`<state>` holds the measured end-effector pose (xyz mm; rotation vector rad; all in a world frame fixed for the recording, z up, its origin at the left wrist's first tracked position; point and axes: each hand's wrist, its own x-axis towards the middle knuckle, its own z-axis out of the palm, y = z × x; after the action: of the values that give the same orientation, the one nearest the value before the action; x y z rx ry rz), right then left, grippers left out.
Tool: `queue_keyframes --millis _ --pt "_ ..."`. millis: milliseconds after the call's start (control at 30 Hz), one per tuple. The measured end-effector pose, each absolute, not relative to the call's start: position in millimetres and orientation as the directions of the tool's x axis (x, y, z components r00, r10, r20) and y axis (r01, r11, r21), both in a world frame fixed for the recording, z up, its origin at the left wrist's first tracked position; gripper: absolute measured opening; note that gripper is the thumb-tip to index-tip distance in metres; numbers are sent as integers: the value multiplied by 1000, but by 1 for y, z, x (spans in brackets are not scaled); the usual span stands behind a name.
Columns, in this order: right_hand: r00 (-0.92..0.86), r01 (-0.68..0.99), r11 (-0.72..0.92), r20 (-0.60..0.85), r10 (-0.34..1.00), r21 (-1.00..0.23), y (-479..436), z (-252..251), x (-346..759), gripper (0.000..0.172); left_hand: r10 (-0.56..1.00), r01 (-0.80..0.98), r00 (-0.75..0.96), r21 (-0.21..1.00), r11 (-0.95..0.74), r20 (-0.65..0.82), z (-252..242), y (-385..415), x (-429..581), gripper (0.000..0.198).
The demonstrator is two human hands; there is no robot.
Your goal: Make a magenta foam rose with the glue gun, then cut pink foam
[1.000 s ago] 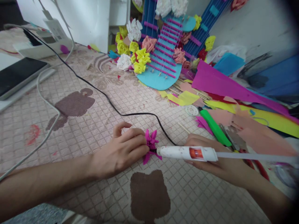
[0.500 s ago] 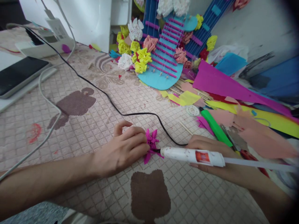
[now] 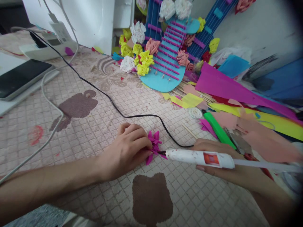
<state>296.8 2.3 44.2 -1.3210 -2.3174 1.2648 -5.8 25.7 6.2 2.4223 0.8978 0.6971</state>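
Glue gun [image 3: 183, 156] shifted right, magenta flower [image 3: 155, 141] pinched

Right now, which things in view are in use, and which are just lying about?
In use:
- magenta flower, in the left hand
- white glue gun, in the right hand

Apparently just lying about:
- phone
- green object
- magenta sheet

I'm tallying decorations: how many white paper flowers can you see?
4 white flowers: a pair at the top, one lower left of them, one below that, beside yellow flowers. A pale flower cut off at the top edge may be another; more may be hidden.
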Motion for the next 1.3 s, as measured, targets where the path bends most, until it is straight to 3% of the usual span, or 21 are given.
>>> queue_keyframes --millis 200,467,567,700,900,1067,1300 --pt "-579 626 253 -222 785 -738 1 42 297 10 759 460 602 670 -583 247 5 25 -2 1" --pt "-563 616 281 -162 811 -736 2 42 298 17 791 413 547 734 -539 273 0 25 -2 28" --pt "-448 636 211 -132 884 -742 -2 40 302 16 791 413 542 729 -546 285 0 25 -2 35" --pt "-296 636 141 -71 953 -759 -5 33 312 37 783 443 551 694 -568 289 -3 25 -2 41" --pt "-342 610 158 -79 936 -776 -5 33 319 25 776 461 550 663 -590 308 -4 23 -1 35" --pt "-352 685 129 -172 920 -717 -8 32 327 33 773 460 536 650 -604 339 -5 23 -2 36" --pt "-426 706 196 -187 885 -680 -5 48 312 17 744 444 563 626 -641 361 -7 24 -2 39"
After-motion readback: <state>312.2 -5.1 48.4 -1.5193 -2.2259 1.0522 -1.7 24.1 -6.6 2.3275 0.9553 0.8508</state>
